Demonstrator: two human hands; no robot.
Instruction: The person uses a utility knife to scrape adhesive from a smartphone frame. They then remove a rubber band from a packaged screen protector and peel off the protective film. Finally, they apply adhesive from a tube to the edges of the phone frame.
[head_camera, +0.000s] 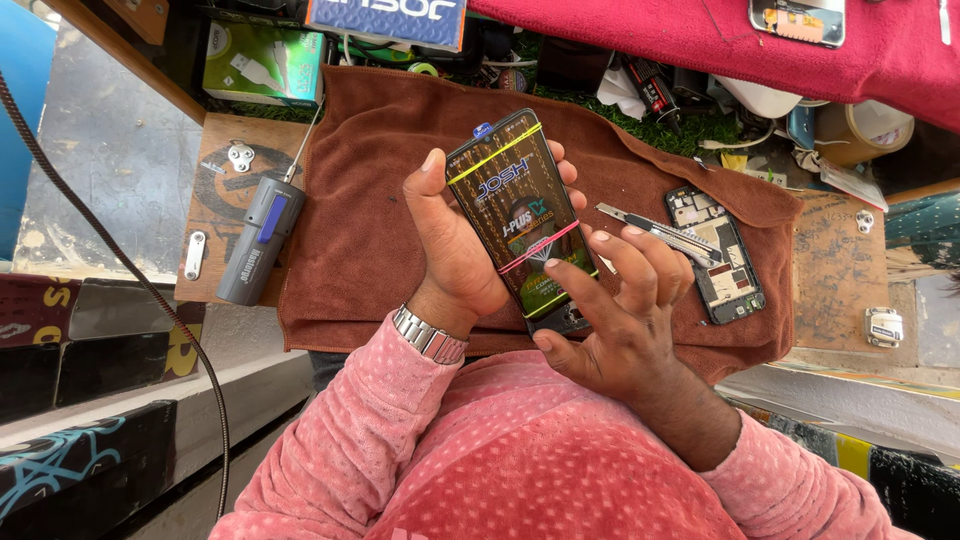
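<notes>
Above the brown towel (380, 190) that covers my work surface (840, 270), I have a flat phone-screen package (520, 215) lifted clear of the cloth, printed face up toward the head camera. My left hand (450, 250) cradles it from behind and from its left edge: the thumb lies along that long edge, and my fingers (566, 172) wrap round the back, their tips showing at the far right edge, so this hand is clenched on the package. Two rubber bands cross it, a yellow band (495, 153) near the top and a pink band (538, 248) lower down.

The package's long axis runs from its top, away from me and slightly left, down to its bottom near my chest and slightly right. My right hand (620, 310) sits at that lower right corner, fingers spread and released, holding nothing; the index tip seems to rest on the face just below the pink band, though I cannot be sure it touches. So the pink band lies just up and left of my right fingertips, which are the nearer ones to it.

On the towel to the right, well apart from the package, lie a utility knife (655, 232) and an opened phone body (718, 255), the knife's tip overlapping it. A grey-and-blue tool (262, 240) lies at the towel's left edge.
</notes>
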